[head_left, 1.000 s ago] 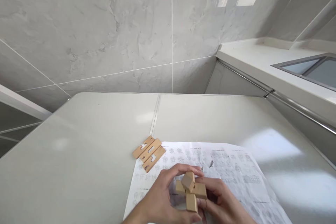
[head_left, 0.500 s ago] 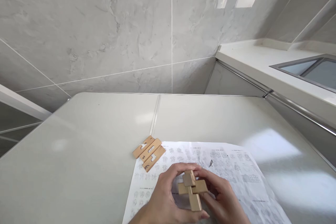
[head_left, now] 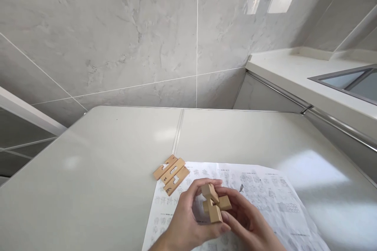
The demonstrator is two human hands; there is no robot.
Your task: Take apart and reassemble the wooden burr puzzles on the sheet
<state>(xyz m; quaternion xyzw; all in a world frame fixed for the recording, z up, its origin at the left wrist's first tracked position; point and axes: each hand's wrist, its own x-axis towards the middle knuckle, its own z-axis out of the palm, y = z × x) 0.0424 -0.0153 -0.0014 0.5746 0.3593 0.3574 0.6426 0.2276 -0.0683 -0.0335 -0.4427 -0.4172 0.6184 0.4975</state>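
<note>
Left hand (head_left: 185, 213) in a wide curl, thumb and fingers gripping the cross-shaped wooden block (head_left: 215, 215); right hand (head_left: 250, 219) half-closed, fingers on its right side. Block is held over the printed sheet (head_left: 282, 219), beside three slotted wooden pieces (head_left: 168, 175). Metal-framed basin (head_left: 319, 80) in counter (head_left: 279, 62) at right, cut by frame edge, contents can't tell.

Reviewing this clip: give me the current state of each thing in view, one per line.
Crossed wooden blocks: fitted together, held up above the paper.
Left hand: curled round the blocks, thumb at their near end.
Right hand: bent, fingers against the blocks' right side.
Three flat wooden pieces: lying side by side, staggered, cutouts showing, over the paper's corner.
Printed paper: spread out, creased.
Tabletop: seamed, reflecting light.
</note>
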